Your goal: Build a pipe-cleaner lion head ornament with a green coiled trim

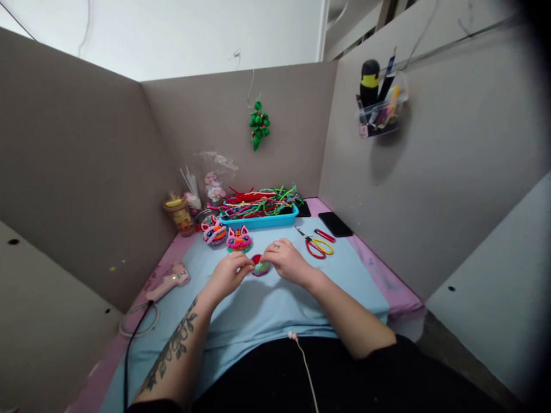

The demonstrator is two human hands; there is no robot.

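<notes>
- Chenille-stem piece [260,267], round, red and green, sits between both hands over the blue cloth [279,310]; can't tell if it touches down.
- Left hand [232,272]: thumb and index look pinched on its left edge, gap closed.
- Right hand [284,261]: fingertips look closed on the upper right edge; exact contact hidden.
- Risk: uneven pull between the two pinches could twist the round or slip a stem loose. Cause: small part, little edge to hold.
- Risk: crushed pile if the pinch is too hard.
- Risk: hot glue gun [170,281], small light glowing, lies left of the left forearm. If hot, a sideways elbow swing could burn skin or mark cloth. Nozzle not clear.
- Its black cable [136,332] runs down near the left sleeve [155,406]; a snag could drag the gun.
- Chenille animal head [239,240] is just beyond the left fingers; a forward nudge could bump it.
</notes>
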